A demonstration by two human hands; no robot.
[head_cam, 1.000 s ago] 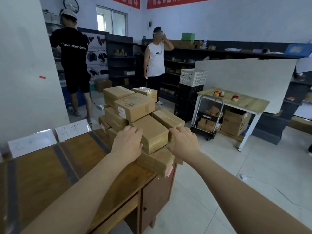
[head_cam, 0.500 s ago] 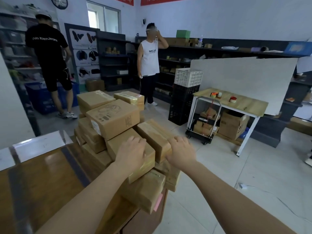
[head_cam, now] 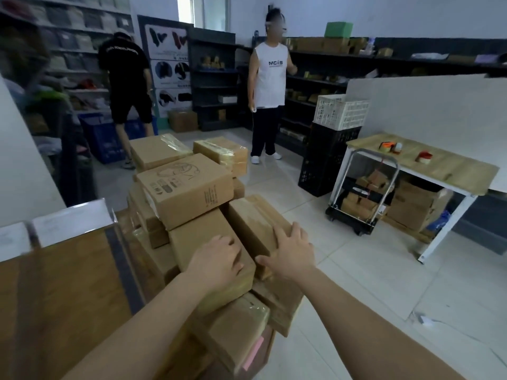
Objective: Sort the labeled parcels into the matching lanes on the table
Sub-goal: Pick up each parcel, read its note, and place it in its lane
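Observation:
A pile of several taped brown cardboard parcels (head_cam: pixel 186 187) covers the right end of the wooden table (head_cam: pixel 68 283). My left hand (head_cam: pixel 216 260) lies palm-down on the near end of one parcel (head_cam: pixel 208 242) in the middle of the pile, fingers curled over its edge. My right hand (head_cam: pixel 290 252) rests flat with fingers spread on the neighbouring parcel (head_cam: pixel 252 218) to the right. A lower parcel (head_cam: pixel 233 325) with a pink label juts over the table's corner. Dark tape strips (head_cam: pixel 120 264) split the tabletop into lanes, with white label cards (head_cam: pixel 71 220) standing at the back.
Two people stand beyond the pile: one in a white sleeveless top (head_cam: pixel 269 78), one in black (head_cam: pixel 126 69) facing shelves. To the right are a black crate stack (head_cam: pixel 326 157) with a white basket, a trolley (head_cam: pixel 362 198) of boxes, and a small table (head_cam: pixel 428 163) with tape rolls.
The view has swung right and closer to the pile. Both hands have slid forward onto the tops of the two middle parcels. The person in white has lowered an arm.

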